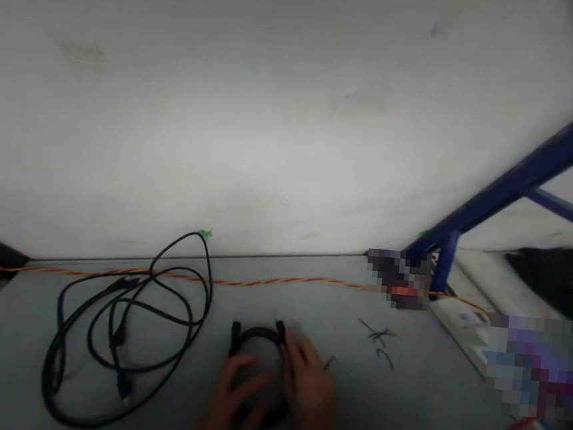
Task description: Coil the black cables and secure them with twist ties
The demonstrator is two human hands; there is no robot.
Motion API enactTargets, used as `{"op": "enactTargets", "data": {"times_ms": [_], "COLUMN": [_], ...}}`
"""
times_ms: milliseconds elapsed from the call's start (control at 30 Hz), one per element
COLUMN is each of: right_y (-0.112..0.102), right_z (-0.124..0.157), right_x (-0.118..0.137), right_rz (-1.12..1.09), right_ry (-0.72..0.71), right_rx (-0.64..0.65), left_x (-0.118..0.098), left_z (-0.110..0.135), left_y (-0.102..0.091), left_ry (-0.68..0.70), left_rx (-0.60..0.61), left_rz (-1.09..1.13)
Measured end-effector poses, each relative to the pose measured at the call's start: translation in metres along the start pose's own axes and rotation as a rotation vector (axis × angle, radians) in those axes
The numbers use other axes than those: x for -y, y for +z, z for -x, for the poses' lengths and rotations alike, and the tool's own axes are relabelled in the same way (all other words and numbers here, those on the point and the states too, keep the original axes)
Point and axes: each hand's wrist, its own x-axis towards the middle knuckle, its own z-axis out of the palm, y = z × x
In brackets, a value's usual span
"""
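A small coil of black cable [258, 335] stands on the grey table [390, 411], with a plug end sticking up on each side. My left hand [243, 392] is on the near side of the coil, its fingers curled around the loops. My right hand [306, 384] grips the coil's right side near one plug. The lower part of the coil is hidden behind my fingers. A looser tangle of black cable [127, 321] with plugs lies to the left of my hands, not touching them.
A twisted red and yellow wire [260, 281] runs along the table's back edge. Blue metal frame bars [521, 175] rise at the right, above a white power strip [457, 327]. Thin dark wire scraps [379, 337] lie right of my hands. A white wall stands behind.
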Motion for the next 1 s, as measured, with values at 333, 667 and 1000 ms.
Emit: {"op": "enactTargets", "data": {"times_ms": [333,667,1000], "right_y": [-0.028,-0.092,-0.092], "right_z": [-0.008,-0.026,-0.013], "right_x": [-0.011,-0.063,-0.097], "right_rz": [-0.148,-0.23,-0.262], "right_ry": [0.045,-0.102,-0.042], "right_rx": [0.143,0.153,0.197], "left_x": [-0.018,-0.018,-0.024], "left_z": [-0.036,-0.018,-0.022], "left_y": [0.029,0.069,0.061], "left_ry": [0.068,0.203,0.205], "left_rx": [-0.03,-0.278,-0.375], "left_rz": [-0.16,-0.391,-0.246]}}
